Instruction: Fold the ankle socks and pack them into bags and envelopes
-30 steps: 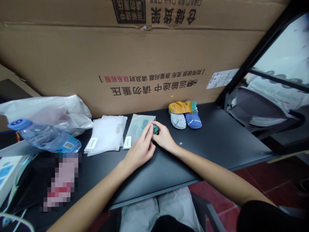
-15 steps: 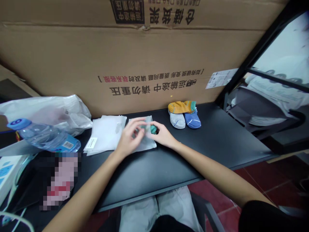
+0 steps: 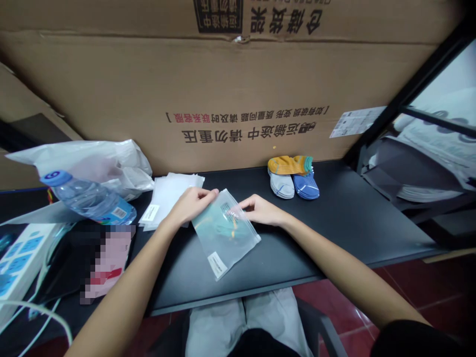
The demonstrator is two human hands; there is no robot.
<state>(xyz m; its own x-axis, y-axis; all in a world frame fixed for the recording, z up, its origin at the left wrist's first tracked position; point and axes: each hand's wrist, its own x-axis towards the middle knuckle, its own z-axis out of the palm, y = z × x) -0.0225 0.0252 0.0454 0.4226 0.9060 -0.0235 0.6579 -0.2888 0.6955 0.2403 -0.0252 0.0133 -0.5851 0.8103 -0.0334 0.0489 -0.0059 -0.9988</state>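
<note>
A frosted zip bag [image 3: 226, 238] with green and yellow socks showing through it is tilted over the black table, its white label toward the front edge. My left hand [image 3: 193, 202] pinches the bag's upper left edge between thumb and fingers. At the bag's right, my right hand [image 3: 258, 210] has its fingers closed at the opening, with some fingertips behind or inside the clear plastic. To the left lies a stack of frosted bags [image 3: 169, 193]. Orange socks [image 3: 284, 165] rest on grey socks [image 3: 281, 185] and blue socks [image 3: 307, 186] at the back right.
A water bottle [image 3: 92, 201] lies by a white plastic bag [image 3: 126, 161] at the left. Nearer are a power strip [image 3: 22, 258], cables and a pink item [image 3: 115, 253]. A large cardboard box [image 3: 238, 84] stands behind the black table [image 3: 334, 218].
The bag with the green socks has been turned and shifted nearer, its label now toward the front. My left hand has moved to its upper edge. The view has shifted slightly.
</note>
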